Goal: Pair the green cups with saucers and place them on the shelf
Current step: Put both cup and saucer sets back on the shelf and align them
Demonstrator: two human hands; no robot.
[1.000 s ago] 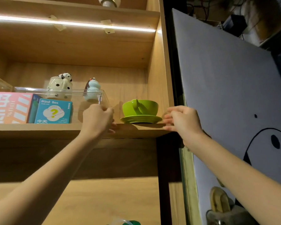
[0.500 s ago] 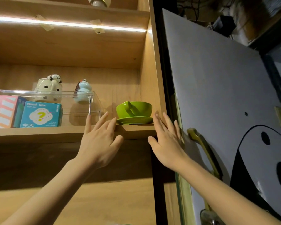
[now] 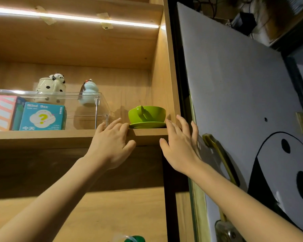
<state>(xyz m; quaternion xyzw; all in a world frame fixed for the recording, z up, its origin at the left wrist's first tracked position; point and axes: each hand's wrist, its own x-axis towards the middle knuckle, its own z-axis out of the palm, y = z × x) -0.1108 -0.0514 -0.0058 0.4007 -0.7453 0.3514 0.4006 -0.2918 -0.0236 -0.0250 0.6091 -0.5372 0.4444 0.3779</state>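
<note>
Now green cup (image 3: 146, 113) sits on saucer (image 3: 147, 125), both hands spread empty

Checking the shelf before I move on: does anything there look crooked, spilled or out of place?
Nothing stands out. The green cup sits upright and centred on its saucer at the shelf's right end, beside the clear tray. Both hands, left hand and right hand, are open and empty.
</note>
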